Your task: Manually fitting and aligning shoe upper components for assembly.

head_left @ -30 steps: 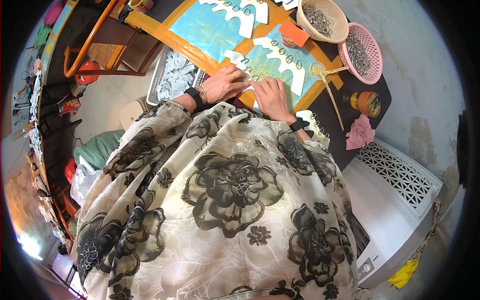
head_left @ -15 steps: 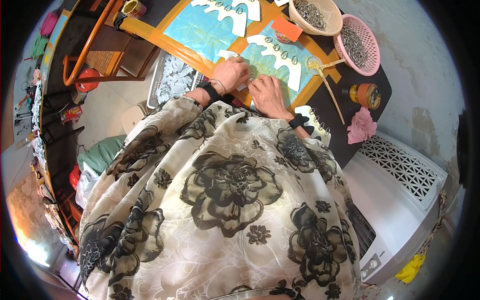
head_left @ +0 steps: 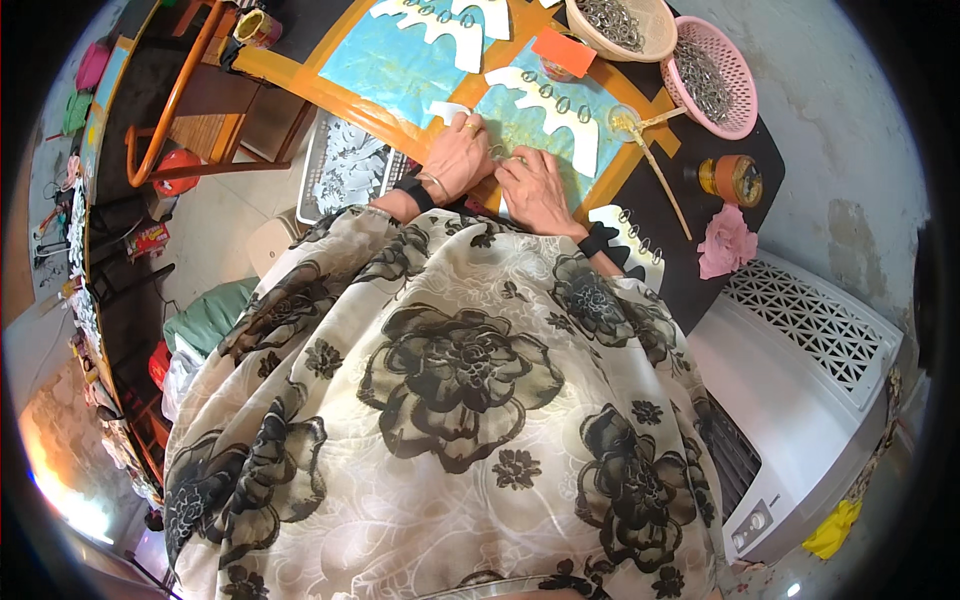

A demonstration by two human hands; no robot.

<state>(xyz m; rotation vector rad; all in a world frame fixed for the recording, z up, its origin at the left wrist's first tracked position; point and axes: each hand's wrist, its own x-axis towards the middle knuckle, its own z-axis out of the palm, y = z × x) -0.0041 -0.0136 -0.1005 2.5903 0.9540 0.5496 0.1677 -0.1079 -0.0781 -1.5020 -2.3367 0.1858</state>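
My left hand point(head_left: 460, 158) is closed on a small white cut-out piece point(head_left: 449, 111), whose end sticks out past the fingers. Close beside it, my right hand point(head_left: 535, 188) is closed too, fingertips bent towards the left ones. What it pinches is mostly hidden; it may be a metal ring. Just beyond the right hand, a white scalloped piece point(head_left: 582, 145) with several metal rings lies on a blue sheet point(head_left: 510, 118). A similar ringed piece point(head_left: 640, 262) is by my right wrist, and more ringed white pieces point(head_left: 463, 52) lie at the far side.
A beige basket point(head_left: 655, 30) and a pink basket point(head_left: 741, 120) hold metal rings. Near them are an orange card point(head_left: 562, 53), a round dish with a stick point(head_left: 655, 170), and an amber tape roll point(head_left: 738, 180). A tray point(head_left: 312, 190) of white pieces sits left, below table height.
The view has shifted slightly. Both hands stay together at the same spot, with only a small change in the fingers; the ringed pieces lie as before.
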